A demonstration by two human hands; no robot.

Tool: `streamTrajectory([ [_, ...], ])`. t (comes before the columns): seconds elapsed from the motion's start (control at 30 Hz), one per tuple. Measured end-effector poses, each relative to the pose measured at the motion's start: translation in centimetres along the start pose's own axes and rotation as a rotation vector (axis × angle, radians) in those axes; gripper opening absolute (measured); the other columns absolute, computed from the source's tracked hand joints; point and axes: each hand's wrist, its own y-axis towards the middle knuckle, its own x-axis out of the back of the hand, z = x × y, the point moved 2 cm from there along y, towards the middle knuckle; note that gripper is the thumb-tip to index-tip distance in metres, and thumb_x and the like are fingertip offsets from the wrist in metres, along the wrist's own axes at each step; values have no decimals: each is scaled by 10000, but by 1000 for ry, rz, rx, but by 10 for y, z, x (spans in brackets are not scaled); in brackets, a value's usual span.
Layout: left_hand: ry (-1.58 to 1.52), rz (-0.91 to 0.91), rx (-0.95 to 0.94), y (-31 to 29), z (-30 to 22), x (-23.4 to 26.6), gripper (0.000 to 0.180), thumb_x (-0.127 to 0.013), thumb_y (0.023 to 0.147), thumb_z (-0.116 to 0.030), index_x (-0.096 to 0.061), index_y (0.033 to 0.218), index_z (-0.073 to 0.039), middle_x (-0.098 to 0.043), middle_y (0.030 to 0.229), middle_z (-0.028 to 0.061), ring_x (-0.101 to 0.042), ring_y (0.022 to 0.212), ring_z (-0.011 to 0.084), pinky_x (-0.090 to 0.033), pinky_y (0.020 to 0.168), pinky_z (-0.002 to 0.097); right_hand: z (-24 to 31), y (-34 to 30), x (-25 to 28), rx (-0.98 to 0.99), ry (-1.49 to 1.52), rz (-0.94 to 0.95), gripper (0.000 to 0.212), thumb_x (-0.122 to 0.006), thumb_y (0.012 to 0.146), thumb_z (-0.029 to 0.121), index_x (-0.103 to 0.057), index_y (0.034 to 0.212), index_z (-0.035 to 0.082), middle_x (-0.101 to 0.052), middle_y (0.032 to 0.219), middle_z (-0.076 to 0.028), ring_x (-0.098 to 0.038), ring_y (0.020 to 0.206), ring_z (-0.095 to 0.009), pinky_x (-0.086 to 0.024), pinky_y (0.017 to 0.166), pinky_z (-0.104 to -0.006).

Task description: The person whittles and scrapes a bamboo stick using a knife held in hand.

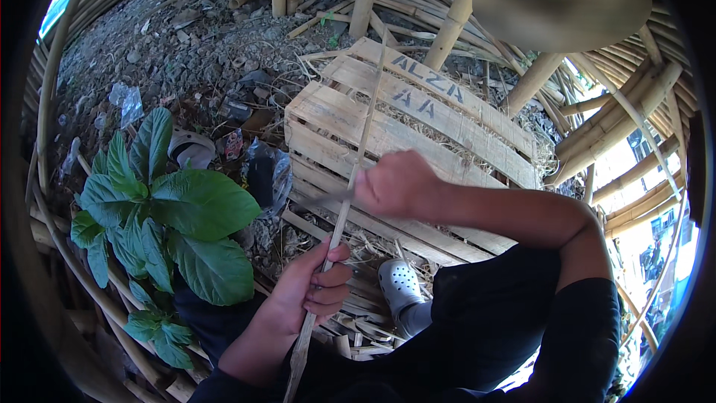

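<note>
Bamboo strip [350,194] runs slantwise over the wooden pallet [418,134], the left hand [309,287] clenched round its lower end to steady it while the right hand [395,183], fisted on a knife [324,198], presses the blade against it.

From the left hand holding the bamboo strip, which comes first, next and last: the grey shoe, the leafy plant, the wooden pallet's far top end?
1. Grey shoe, just right of the left hand.
2. Leafy plant, to its left.
3. Pallet's far top end, up behind the bamboo strip.
</note>
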Motion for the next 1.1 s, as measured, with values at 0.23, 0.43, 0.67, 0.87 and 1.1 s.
streamTrajectory([
  [0.23, 56, -18, 14, -4, 5, -1, 277, -327, 1022, -399, -405, 863, -186, -258, 575, -89, -195, 407, 13, -153, 311, 169, 5, -2, 5, 32, -93, 145, 417, -405, 896, 280, -617, 625, 44, -592, 569, -177, -602, 537, -375, -511, 576, -479],
  [0.43, 36, -64, 25, -1, 3, 1, 281, -337, 1019, -407, -407, 864, -184, -256, 577, -88, -191, 415, 12, -141, 317, 172, -10, 5, -1, -132, -196, 153, 440, -378, 910, 306, -645, 662, 59, -643, 653, -168, -639, 599, -333, -519, 574, -448],
  [0.67, 75, -77, 22, 1, 3, -2, 285, -331, 1019, -414, -403, 865, -185, -252, 579, -90, -189, 415, 11, -136, 320, 176, -10, -7, 0, 30, -154, 58, 472, -394, 898, 305, -604, 556, 58, -586, 549, -165, -595, 521, -361, -515, 569, -461],
  [0.87, 62, -71, 9, 1, 2, -1, 288, -317, 1023, -411, -400, 865, -185, -251, 579, -93, -177, 404, 12, -139, 319, 174, -24, 2, 3, -99, -176, 49, 450, -395, 900, 304, -627, 602, 59, -606, 582, -154, -616, 566, -350, -518, 594, -463],
  [1.1, 43, -59, 8, 0, 2, -3, 273, -325, 1023, -403, -399, 866, -192, -253, 580, -94, -185, 413, 11, -144, 322, 166, -44, 5, -6, -174, -169, 10, 423, -385, 901, 301, -653, 659, 80, -634, 631, -148, -643, 621, -337, -535, 635, -451],
])
